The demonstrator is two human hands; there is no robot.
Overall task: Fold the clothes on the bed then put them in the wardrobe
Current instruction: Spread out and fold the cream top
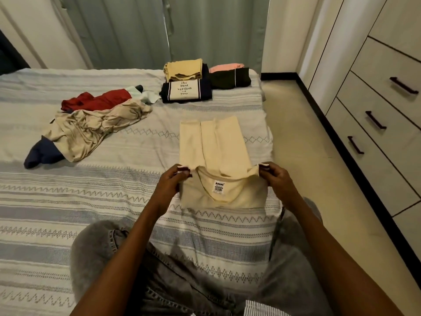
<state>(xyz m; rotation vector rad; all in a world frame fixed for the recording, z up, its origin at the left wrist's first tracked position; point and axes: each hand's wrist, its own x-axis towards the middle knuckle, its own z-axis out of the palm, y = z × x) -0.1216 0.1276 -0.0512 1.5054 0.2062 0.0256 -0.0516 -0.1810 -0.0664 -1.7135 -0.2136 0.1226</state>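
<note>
Both hands pinching the cream t-shirt [211, 142]: left hand [169, 184] has fingers and thumb closed on the left shoulder corner, right hand [276, 179] same on the right shoulder corner. Collar end is lifted off the bed [68, 224], neck label facing me; far end lies flat on the striped cover, sides already folded in lengthwise. Wardrobe [376, 99] on my right, drawers closed, across a strip of floor. Grey curtain [159, 30] behind the bed. Unfolded heap [91, 124] to the left, well apart from the shirt: beige on top, red behind, navy poking out at the near end. Folded stack [185, 82] at the far edge, printed top in front, yellow pieces behind. Just right of it, dark folded item [230, 79] with a pink one [225, 66] behind.
</note>
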